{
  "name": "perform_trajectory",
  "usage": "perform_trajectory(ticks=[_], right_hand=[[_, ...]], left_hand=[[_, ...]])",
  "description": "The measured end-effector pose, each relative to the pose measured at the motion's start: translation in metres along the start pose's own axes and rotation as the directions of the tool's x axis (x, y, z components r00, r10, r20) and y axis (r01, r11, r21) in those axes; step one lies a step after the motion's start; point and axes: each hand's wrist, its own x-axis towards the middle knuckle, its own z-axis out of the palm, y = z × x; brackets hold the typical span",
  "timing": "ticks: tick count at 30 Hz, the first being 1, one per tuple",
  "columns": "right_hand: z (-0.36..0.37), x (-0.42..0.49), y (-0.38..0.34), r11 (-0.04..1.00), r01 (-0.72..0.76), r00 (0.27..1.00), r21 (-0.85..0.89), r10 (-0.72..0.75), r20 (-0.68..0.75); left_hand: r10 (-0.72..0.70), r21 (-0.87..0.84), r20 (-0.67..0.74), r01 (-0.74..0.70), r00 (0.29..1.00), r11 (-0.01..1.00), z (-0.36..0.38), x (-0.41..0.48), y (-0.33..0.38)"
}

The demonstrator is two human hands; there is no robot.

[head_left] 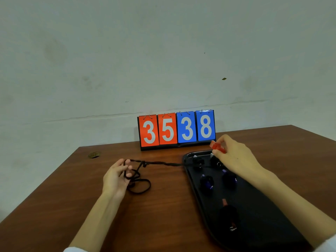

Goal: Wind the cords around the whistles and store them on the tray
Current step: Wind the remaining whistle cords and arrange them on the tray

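My right hand (236, 157) pinches a red whistle (217, 147) above the far end of the black tray (263, 215). Its black cord (163, 163) runs left, taut, to my left hand (116, 177), whose fingers hold a loop of it. More of the cord lies in loose loops (140, 186) on the table beside that hand. On the tray lie several whistles with cords wound round them: two white-tipped ones (198, 160) at the far end, two purple ones (206, 180) in the middle, and a red one (228, 213) nearest me.
A flip scoreboard (177, 130) reading 35 and 38 stands at the back of the brown wooden table (72, 206), just behind the tray. A small hole or grommet (94, 155) sits near the table's far left edge. A pale wall rises behind.
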Motion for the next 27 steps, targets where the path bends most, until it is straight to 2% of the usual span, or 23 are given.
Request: perform_trajectory(ticks=[3,5,7,9,10,11,13,14,15,16,17,19,21,24,27], right_hand=[[-0.003,-0.001,0.003,0.997,-0.025,0.999,-0.069,0.028,0.035],[-0.004,-0.003,0.003,0.998,-0.05,0.997,-0.036,0.052,0.054],[-0.005,-0.006,0.003,0.998,-0.064,0.996,0.015,0.063,0.068],[-0.004,-0.009,0.001,0.998,-0.037,0.998,0.055,0.034,0.053],[-0.004,-0.01,-0.003,0.995,-0.013,0.999,0.095,0.009,0.043],[-0.004,-0.01,-0.008,0.985,0.007,0.999,0.171,-0.015,0.043],[-0.006,-0.012,-0.024,0.912,-0.004,0.994,0.409,-0.043,0.104],[-0.008,-0.013,-0.033,0.849,-0.028,0.986,0.528,-0.062,0.152],[-0.009,-0.014,-0.041,0.787,-0.05,0.978,0.615,-0.085,0.189],[-0.011,-0.013,-0.048,0.74,-0.059,0.974,0.67,-0.104,0.2],[-0.01,-0.012,-0.054,0.705,-0.062,0.973,0.707,-0.116,0.2],[-0.01,-0.006,-0.063,0.652,-0.04,0.982,0.757,-0.115,0.151],[-0.009,-0.001,-0.068,0.615,0.011,0.995,0.788,-0.087,0.055],[-0.003,0.003,-0.066,0.517,0.045,0.999,0.855,-0.008,-0.048],[0.009,0.006,-0.055,0.512,0.018,0.997,0.859,0.051,-0.051]], left_hand=[[0.013,-0.201,0.041,-0.004,0.999,0.98,0.002,-0.003,0.0],[-0.033,-0.38,0.043,0.047,0.999,0.924,0.001,-0.003,0.0],[-0.057,-0.438,0.025,0.062,0.998,0.897,-0.001,-0.001,-0.001],[-0.007,-0.271,0.033,0.016,0.999,0.962,-0.001,0.001,-0.005],[0.04,-0.093,0.048,-0.035,0.998,0.995,0.002,-0.001,-0.007],[0.101,0.119,0.073,-0.11,0.992,0.987,0.007,-0.005,-0.01],[0.208,0.488,0.205,-0.284,0.956,0.825,0.019,-0.018,-0.017],[0.224,0.589,0.307,-0.37,0.925,0.719,0.029,-0.026,-0.021],[0.206,0.622,0.408,-0.436,0.889,0.651,0.038,-0.035,-0.024],[0.163,0.599,0.498,-0.474,0.852,0.646,0.053,-0.043,-0.026],[0.106,0.545,0.57,-0.472,0.814,0.693,0.067,-0.053,-0.028],[-0.024,0.4,0.644,-0.31,0.765,0.862,0.096,-0.064,-0.029],[-0.113,0.31,0.661,-0.133,0.742,0.941,0.119,-0.064,-0.028],[-0.251,0.35,0.685,-0.008,0.684,0.937,0.133,-0.063,-0.025],[-0.377,0.457,0.671,0.046,0.638,0.889,0.128,-0.065,-0.02]])
